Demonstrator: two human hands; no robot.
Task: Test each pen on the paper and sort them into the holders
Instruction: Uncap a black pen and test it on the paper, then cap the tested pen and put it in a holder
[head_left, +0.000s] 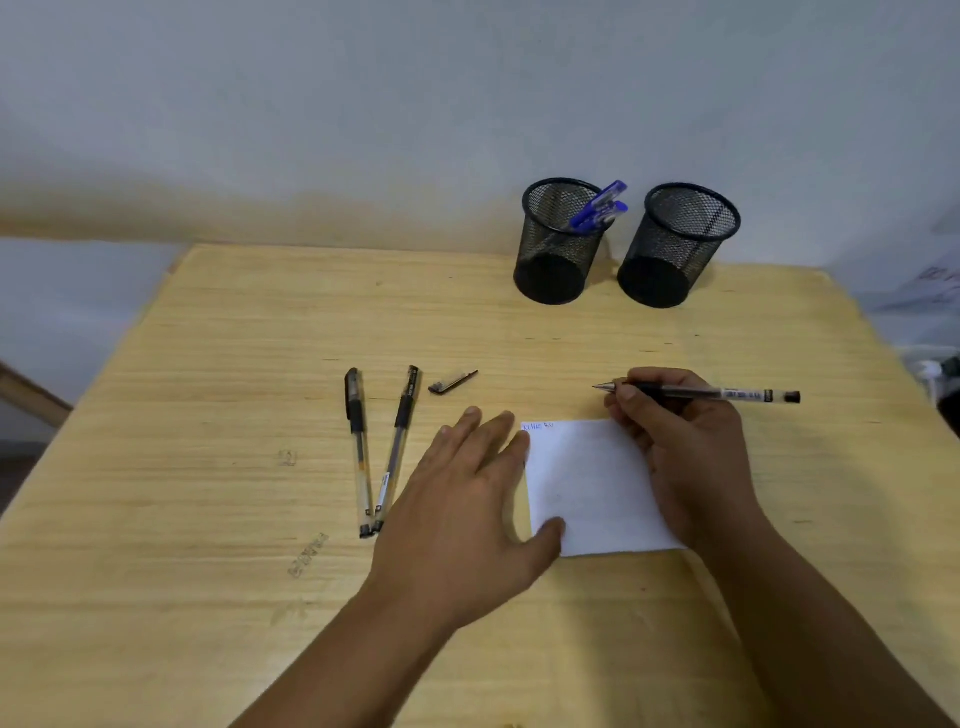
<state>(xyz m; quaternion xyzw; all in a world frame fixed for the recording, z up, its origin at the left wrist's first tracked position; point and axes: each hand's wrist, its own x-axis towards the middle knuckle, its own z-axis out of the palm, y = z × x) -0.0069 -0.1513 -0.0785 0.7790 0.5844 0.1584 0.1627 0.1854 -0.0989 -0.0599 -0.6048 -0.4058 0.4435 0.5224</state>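
Note:
My right hand (685, 447) grips an uncapped black pen (737, 394), its tip pointing left, just above the far edge of a small white paper (592, 488). Faint blue scribbles mark the paper's top left corner. My left hand (467, 499) lies flat with fingers spread, pressing the paper's left edge. A loose black cap (453, 382) lies on the table beyond my left hand. Two capped black pens (376, 447) lie side by side to the left. Two black mesh holders stand at the back: the left holder (558, 244) has blue pens (600, 207), the right holder (675, 247) looks empty.
The wooden table (208, 415) ends at a pale wall behind the holders. Its left and right edges slope away. Dark objects sit beyond the table's right edge (943, 379).

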